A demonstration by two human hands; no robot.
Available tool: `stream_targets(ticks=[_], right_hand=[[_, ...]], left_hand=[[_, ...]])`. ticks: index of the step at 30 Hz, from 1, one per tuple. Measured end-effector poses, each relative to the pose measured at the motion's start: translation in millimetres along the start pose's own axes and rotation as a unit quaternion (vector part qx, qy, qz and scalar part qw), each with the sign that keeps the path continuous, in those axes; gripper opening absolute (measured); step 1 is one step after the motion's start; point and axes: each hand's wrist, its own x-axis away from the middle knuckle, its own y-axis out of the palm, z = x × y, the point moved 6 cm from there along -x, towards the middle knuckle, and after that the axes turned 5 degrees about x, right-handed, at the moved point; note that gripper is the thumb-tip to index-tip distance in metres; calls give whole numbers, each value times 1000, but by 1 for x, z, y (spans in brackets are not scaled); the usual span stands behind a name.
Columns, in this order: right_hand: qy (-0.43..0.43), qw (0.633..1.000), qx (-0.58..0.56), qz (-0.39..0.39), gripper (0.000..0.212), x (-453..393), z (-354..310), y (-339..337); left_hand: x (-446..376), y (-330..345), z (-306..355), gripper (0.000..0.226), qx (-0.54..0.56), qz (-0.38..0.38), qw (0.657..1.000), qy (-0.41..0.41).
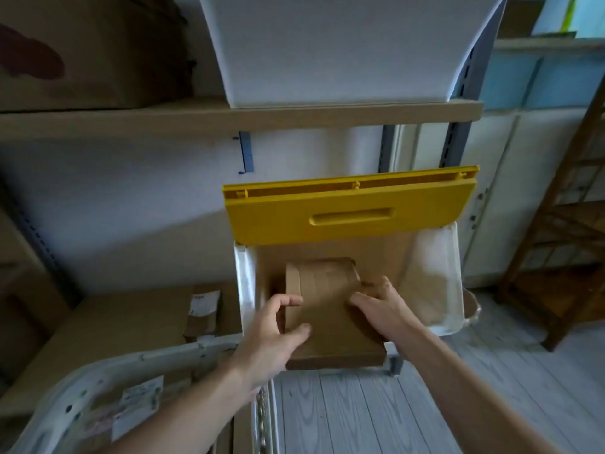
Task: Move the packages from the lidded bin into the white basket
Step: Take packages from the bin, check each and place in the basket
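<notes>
Only 1 view here, the head camera, so this is all from above.

The lidded bin (pixel 438 283) sits under the shelf with its yellow lid (pixel 350 211) flipped up and leaning back. Both hands are on a flat cardboard package (pixel 327 309) that's tilted, far end down in the bin, near end sticking out over the front rim. The left hand (pixel 271 335) has its fingers curled over the package's left edge with the thumb on top, so it looks like a grasp, though the picture is a bit blurred. The right hand (pixel 383 306) clamps the right edge, fingers wrapped onto the top face. More cardboard shows deeper in the bin, can't tell how many pieces.

The white basket (pixel 82 388) is at the lower left, just beside the bin, already holding a few labelled packages (pixel 137 404).

My take on doing this bit well: keep both hands on opposite edges so the thing doesn't twist, lift the far end clear of the rim before swinging left, and don't bump that lid or it could drop shut. Then lower it flat onto the pile instead of tossing.
</notes>
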Motion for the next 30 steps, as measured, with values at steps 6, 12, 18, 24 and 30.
stream_targets(ticks=[6,12,18,24,30], right_hand=[[-48,993,-104,-9,40,50,-17,17],[-141,983,-107,-55,13,78,-49,46],[-157,971,-124,-133,19,88,-91,90],[-171,964,-164,-122,23,90,-119,131],[-176,957,-161,-163,21,77,-137,177]], left_hand=[[63,-56,8,32,-4,-98,995,21],[90,-132,-8,25,48,-52,997,15],[87,-204,-8,31,103,187,976,48],[89,-234,-20,39,290,286,913,-4],[104,-264,-28,42,211,357,909,40]])
